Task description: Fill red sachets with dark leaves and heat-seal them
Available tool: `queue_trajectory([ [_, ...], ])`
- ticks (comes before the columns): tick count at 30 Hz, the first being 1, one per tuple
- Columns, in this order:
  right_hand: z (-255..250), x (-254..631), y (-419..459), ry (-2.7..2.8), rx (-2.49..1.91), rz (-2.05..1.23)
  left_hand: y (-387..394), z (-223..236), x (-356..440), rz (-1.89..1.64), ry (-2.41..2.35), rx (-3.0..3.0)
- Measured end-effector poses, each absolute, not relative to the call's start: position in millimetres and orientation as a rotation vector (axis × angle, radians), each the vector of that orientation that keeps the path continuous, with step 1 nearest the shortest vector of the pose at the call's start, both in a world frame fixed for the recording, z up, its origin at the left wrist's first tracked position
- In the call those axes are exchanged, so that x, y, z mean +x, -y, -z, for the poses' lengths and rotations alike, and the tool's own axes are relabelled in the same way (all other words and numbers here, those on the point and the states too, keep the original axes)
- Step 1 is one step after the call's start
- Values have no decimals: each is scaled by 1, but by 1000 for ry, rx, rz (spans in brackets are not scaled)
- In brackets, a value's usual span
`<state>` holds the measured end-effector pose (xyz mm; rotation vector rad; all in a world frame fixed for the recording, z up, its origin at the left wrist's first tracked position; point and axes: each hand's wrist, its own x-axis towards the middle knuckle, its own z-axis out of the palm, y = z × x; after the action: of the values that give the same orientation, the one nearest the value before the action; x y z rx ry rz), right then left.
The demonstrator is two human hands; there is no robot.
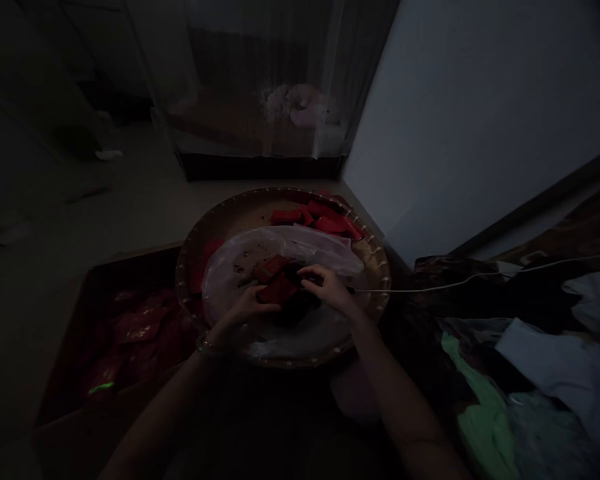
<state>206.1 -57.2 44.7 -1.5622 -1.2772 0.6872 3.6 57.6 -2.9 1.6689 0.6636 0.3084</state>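
Note:
The room is dim. A round woven tray [375, 263] lies in front of me, lined with a clear plastic sheet [325, 250]. My left hand [250, 305] grips a red packet [279, 290] at the tray's middle. My right hand [330, 285] is closed in a pinch right beside that packet, over a dark heap; what its fingers hold is too dark to make out. More red packets [320, 219] lie along the tray's far rim.
A cardboard box [130, 327] of red packets sits to the left of the tray. A white cable [480, 277] runs across from the right. Crumpled clothes [530, 373] lie at the right. A netted bed [260, 120] stands behind, a wall [480, 120] to its right.

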Motion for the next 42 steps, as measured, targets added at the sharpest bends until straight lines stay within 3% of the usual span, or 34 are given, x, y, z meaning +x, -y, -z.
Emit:
queue_trajectory([
  [6,-41,184,47,1253,-1626,-672,-55,1,6,-347,-638,1645],
  [17,-33,185,45,1101,-1540,-926,-57,1,8,-345,-674,1594],
  [28,-22,183,50,1006,-1516,-725,-56,2,4,-273,-687,1573],
  [37,-16,194,53,1085,-1444,-1388,-54,2,3,-154,-649,1783],
  [42,-14,191,52,1023,-1488,-1363,-53,-4,4,-271,-583,1821],
])
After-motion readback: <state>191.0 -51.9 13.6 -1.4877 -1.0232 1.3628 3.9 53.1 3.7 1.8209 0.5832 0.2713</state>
